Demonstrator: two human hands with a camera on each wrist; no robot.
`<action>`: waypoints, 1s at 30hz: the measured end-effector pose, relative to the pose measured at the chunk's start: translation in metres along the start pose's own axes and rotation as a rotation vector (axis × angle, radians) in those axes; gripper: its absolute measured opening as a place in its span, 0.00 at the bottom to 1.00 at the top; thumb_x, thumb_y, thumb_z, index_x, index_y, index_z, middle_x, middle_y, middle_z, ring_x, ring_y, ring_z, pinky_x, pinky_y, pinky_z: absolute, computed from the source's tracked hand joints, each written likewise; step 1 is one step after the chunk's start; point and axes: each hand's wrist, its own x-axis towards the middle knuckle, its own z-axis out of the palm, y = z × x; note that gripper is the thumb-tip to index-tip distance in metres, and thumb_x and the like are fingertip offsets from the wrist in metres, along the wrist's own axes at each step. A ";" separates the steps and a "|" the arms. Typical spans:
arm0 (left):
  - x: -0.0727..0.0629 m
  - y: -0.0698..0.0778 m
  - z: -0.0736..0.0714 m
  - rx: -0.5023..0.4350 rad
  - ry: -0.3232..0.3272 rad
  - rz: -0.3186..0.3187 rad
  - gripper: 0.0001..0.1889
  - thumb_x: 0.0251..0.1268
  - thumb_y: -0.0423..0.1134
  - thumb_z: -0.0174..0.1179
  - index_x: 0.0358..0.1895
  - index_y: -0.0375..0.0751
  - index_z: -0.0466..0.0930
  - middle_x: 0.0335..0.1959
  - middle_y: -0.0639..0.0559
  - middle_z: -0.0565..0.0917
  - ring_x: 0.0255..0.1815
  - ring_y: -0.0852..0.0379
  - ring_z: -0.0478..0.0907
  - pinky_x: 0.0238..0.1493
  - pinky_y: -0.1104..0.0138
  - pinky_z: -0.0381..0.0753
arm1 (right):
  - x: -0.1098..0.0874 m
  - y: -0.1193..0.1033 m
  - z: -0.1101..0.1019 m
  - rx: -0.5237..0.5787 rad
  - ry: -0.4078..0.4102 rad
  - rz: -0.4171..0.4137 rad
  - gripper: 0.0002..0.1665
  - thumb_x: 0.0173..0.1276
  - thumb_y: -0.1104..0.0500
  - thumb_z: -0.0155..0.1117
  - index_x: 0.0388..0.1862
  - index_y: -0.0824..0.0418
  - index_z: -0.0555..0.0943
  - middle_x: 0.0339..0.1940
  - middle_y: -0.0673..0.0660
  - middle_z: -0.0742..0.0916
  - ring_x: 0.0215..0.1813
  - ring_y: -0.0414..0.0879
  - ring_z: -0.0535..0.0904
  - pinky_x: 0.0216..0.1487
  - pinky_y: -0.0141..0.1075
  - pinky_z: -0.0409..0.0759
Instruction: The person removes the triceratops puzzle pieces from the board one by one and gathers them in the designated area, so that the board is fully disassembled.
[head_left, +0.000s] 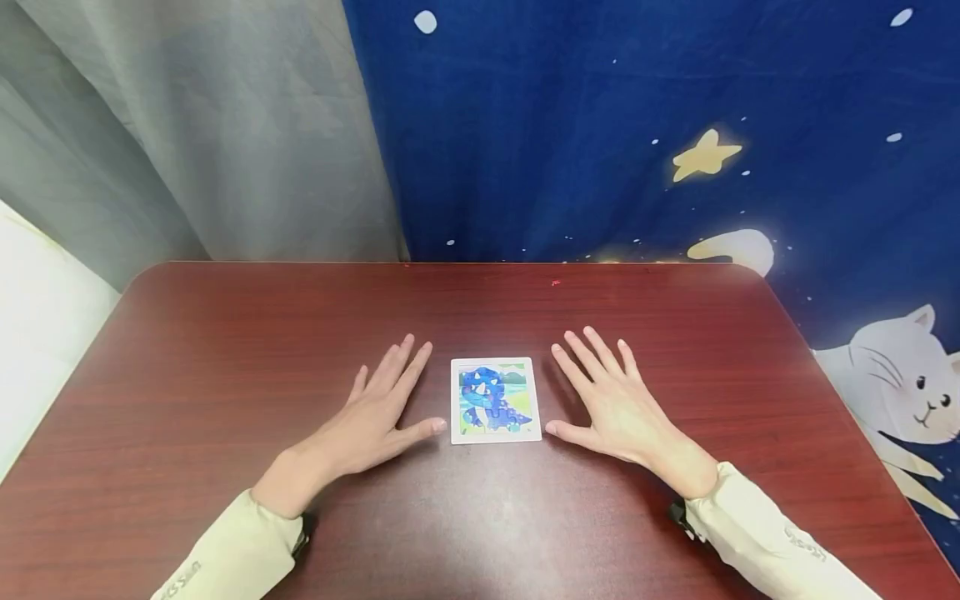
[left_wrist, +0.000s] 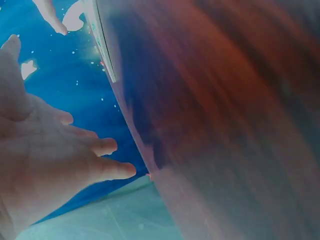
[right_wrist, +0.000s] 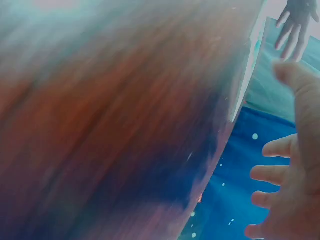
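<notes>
A small white-framed puzzle (head_left: 495, 400) with a blue dinosaur picture lies flat near the middle of the dark red table (head_left: 225, 350). My left hand (head_left: 378, 408) rests palm down just left of it, fingers straight and spread, thumb tip almost at the frame. My right hand (head_left: 611, 400) lies flat just right of it in the same way. Neither hand holds anything. In the left wrist view the left hand (left_wrist: 45, 160) shows spread beside the table, with the puzzle's edge (left_wrist: 102, 45) far off. The right wrist view shows the right hand (right_wrist: 295, 180) spread and the puzzle's edge (right_wrist: 247, 75).
Behind the table hang a grey curtain (head_left: 225, 125) and a blue cloth (head_left: 637, 125) with a star and a white cat (head_left: 907, 383). The table's far edge runs along them. A white surface (head_left: 30, 325) lies off the left side.
</notes>
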 end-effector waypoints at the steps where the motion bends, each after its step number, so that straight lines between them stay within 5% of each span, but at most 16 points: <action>1: 0.000 0.001 0.000 -0.049 -0.012 -0.012 0.50 0.56 0.72 0.46 0.75 0.54 0.33 0.75 0.51 0.34 0.74 0.48 0.36 0.64 0.39 0.40 | 0.001 -0.001 -0.001 0.019 0.005 -0.006 0.53 0.55 0.28 0.55 0.71 0.59 0.61 0.71 0.60 0.63 0.73 0.56 0.47 0.64 0.61 0.47; 8: 0.001 0.012 0.003 -0.231 -0.005 -0.074 0.50 0.57 0.71 0.47 0.75 0.51 0.34 0.75 0.48 0.38 0.73 0.53 0.39 0.64 0.41 0.44 | 0.013 -0.016 -0.008 0.252 0.085 -0.019 0.36 0.57 0.44 0.65 0.59 0.64 0.73 0.57 0.58 0.78 0.64 0.54 0.66 0.64 0.53 0.57; 14: 0.007 0.023 0.011 -0.366 0.034 -0.071 0.46 0.60 0.62 0.54 0.75 0.46 0.42 0.74 0.45 0.46 0.73 0.53 0.44 0.66 0.51 0.53 | 0.026 -0.028 -0.012 0.382 0.076 0.026 0.26 0.60 0.52 0.65 0.55 0.61 0.76 0.50 0.52 0.81 0.52 0.45 0.75 0.53 0.42 0.72; 22: 0.014 0.031 0.028 -0.219 0.046 0.046 0.34 0.60 0.46 0.62 0.68 0.38 0.63 0.69 0.39 0.61 0.69 0.43 0.56 0.64 0.48 0.56 | 0.039 -0.037 -0.009 0.474 0.040 0.016 0.20 0.64 0.55 0.62 0.53 0.60 0.78 0.46 0.50 0.82 0.44 0.43 0.77 0.46 0.38 0.76; 30: 0.018 0.035 0.036 -0.177 0.023 0.098 0.33 0.49 0.46 0.70 0.62 0.43 0.72 0.67 0.42 0.64 0.69 0.42 0.54 0.61 0.38 0.50 | 0.058 -0.044 -0.005 0.525 -0.035 0.010 0.18 0.64 0.57 0.61 0.52 0.59 0.78 0.44 0.51 0.82 0.38 0.42 0.76 0.41 0.35 0.76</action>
